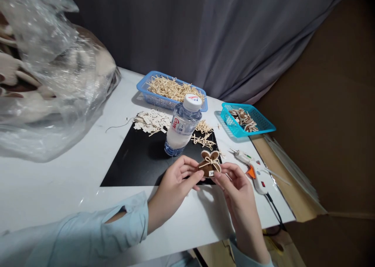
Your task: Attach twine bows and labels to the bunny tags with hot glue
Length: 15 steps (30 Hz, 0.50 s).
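Note:
Between my two hands is a small brown fabric pouch-shaped ornament (207, 168) with a cream bow tied round its neck and a little white label at its lower right. My left hand (179, 178) pinches its left edge between thumb and fingers. On the other edge, close to the label, my right hand (236, 183) grips it the same way. The ornament is held up just above the near edge of a black mat (131, 157). Just beyond my hands a clear plastic bottle (182, 126) with a white cap stands on the mat.
White paper labels (152, 120) and cream bows (203, 140) lie in piles on the mat. A blue basket (143, 85) of bows stands behind. At right are a turquoise basket (265, 124) of brown and cream pieces and a glue gun (254, 169). A plastic bag (84, 91) bulges at left.

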Available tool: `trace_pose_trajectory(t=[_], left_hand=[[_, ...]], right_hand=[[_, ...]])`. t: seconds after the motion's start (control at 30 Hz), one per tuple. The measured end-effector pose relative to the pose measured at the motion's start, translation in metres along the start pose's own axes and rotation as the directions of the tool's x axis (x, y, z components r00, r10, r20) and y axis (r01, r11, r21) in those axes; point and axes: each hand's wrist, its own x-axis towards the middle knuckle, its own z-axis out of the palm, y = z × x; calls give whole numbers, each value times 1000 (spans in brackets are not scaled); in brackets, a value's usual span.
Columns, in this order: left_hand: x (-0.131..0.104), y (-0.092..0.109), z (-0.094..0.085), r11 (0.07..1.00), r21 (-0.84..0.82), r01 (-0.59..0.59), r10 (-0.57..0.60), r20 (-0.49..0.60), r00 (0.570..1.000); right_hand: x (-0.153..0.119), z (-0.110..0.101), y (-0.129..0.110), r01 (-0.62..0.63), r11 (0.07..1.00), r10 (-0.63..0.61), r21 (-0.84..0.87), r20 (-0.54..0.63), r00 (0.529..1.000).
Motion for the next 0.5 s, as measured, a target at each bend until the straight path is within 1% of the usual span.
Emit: trace_pose_trajectory(t=[0.13, 0.27, 0.33, 0.5], left_hand=[[1, -2, 0, 1000, -3, -7, 7, 21, 1000], [1, -2, 2, 1000, 0, 8, -8, 13, 1000], [0, -1, 2, 1000, -4, 26, -26, 1, 1000], [1, 0, 2, 996, -48, 71, -71, 6, 997]], right_hand=[[-1, 0, 3, 35, 999, -35, -17, -21, 999], [-4, 1, 6, 49, 996, -48, -74, 24, 999], [-6, 1, 7, 31, 997, -29, -68, 28, 999], [-7, -2, 11, -68, 997, 67, 26, 31, 997]])
